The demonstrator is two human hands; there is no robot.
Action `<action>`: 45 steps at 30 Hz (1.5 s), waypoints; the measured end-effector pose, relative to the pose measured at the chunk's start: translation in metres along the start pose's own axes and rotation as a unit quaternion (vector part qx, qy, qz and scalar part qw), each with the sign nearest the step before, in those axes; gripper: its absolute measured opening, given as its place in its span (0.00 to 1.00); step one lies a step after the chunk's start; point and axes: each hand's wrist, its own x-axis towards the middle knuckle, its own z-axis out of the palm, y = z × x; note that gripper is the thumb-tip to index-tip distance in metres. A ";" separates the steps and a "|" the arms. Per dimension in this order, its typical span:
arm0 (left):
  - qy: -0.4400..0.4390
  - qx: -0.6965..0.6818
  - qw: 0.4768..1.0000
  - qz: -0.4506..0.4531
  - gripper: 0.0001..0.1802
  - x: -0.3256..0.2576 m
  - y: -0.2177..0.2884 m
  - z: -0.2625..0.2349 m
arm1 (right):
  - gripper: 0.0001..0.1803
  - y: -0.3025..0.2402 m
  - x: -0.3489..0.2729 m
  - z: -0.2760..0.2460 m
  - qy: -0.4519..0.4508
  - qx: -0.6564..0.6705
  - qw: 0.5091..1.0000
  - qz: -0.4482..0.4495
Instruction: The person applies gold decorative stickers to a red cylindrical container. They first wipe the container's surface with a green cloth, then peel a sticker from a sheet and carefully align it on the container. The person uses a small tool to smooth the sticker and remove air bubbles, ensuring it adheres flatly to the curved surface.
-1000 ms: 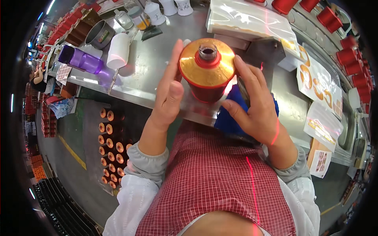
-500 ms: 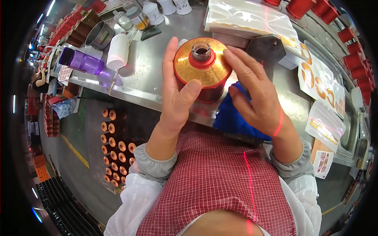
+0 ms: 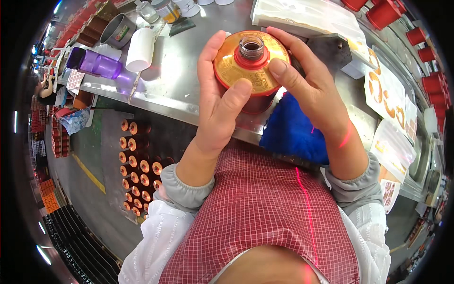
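A round red bottle (image 3: 231,66) with a patterned gold shoulder stands upright on the steel bench, its clear glass neck uncapped. My left hand (image 3: 216,106) wraps its left side, thumb resting on the gold shoulder. Around the far right side curve the fingers of my right hand (image 3: 319,90), and its thumb also presses on the gold top. Both hands grip the bottle; the fingertips behind it are partly hidden. A crumpled blue cloth (image 3: 293,135) lies at the bench's front edge, beneath my right wrist.
To the left on the bench are a white cylinder (image 3: 140,49), a purple bottle (image 3: 101,64) and a grey pot (image 3: 118,31). A dark metal block (image 3: 328,49) and gold-patterned sheets (image 3: 385,102) sit to the right. Several gold-topped bottles (image 3: 144,165) stand on the floor at left.
My right hand has closed in on the bottle, its thumb now on the gold shoulder. My left thumb has slid further onto the top. The view has shifted slightly.
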 end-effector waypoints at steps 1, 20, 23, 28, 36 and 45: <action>0.002 0.002 1.000 0.002 0.40 0.000 0.000 0.000 | 0.32 0.000 0.000 0.000 0.000 -0.004 1.000 -0.003; 0.054 0.364 0.894 0.256 0.35 -0.022 -0.024 -0.015 | 0.27 0.002 -0.010 -0.005 -0.032 0.013 0.998 0.044; 0.028 0.561 0.760 0.327 0.23 -0.033 -0.027 -0.017 | 0.26 0.002 -0.010 -0.005 -0.030 0.008 0.999 0.036; 0.023 0.629 0.673 0.388 0.17 -0.019 -0.032 0.001 | 0.26 0.010 -0.011 0.002 0.000 0.051 0.999 0.007; 0.006 0.578 0.732 0.360 0.13 -0.034 -0.021 -0.009 | 0.27 -0.001 -0.014 -0.004 -0.021 0.014 0.999 0.035; -0.002 0.358 0.899 0.253 0.44 -0.012 -0.018 -0.014 | 0.19 -0.019 -0.018 -0.045 0.049 -0.098 0.992 -0.062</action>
